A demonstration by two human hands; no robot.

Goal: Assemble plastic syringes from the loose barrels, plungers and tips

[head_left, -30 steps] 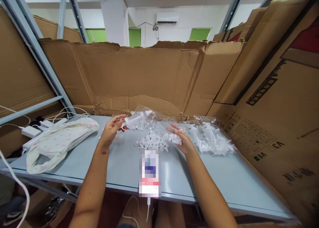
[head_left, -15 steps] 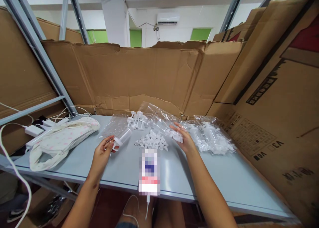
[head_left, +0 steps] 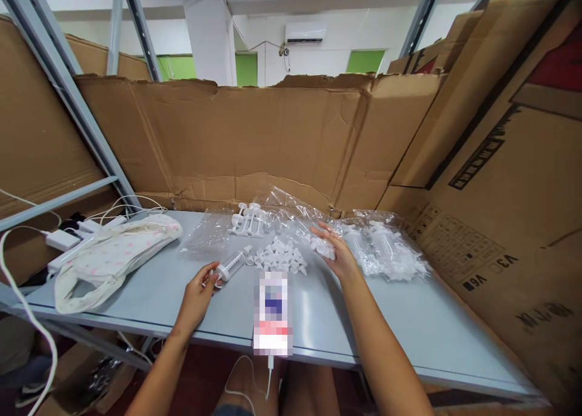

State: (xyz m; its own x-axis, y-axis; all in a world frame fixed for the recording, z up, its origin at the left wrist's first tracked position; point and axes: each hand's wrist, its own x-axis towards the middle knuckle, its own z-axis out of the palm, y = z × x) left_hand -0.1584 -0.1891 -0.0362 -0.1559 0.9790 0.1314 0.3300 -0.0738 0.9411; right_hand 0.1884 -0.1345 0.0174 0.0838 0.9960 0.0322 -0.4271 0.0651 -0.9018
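Note:
My left hand grips a clear plastic syringe by its flanged end, fingers closed round it. Its narrow tip points up and right, near a pile of small white plastic caps on the grey table. My right hand is curled around a bunch of white plastic pieces beside a clear plastic bag; whether these lie inside the bag I cannot tell. Several white plungers stand or lie behind the caps.
A phone with a blurred screen lies at the table's front edge, its cable hanging down. Right of my hand are bagged clear syringes. A spotted cloth item and a power strip are left. Cardboard walls enclose the table.
My left hand has moved right and slightly down with the syringe, bringing its tip near the caps and away from the left clear bag. My right hand has hardly moved.

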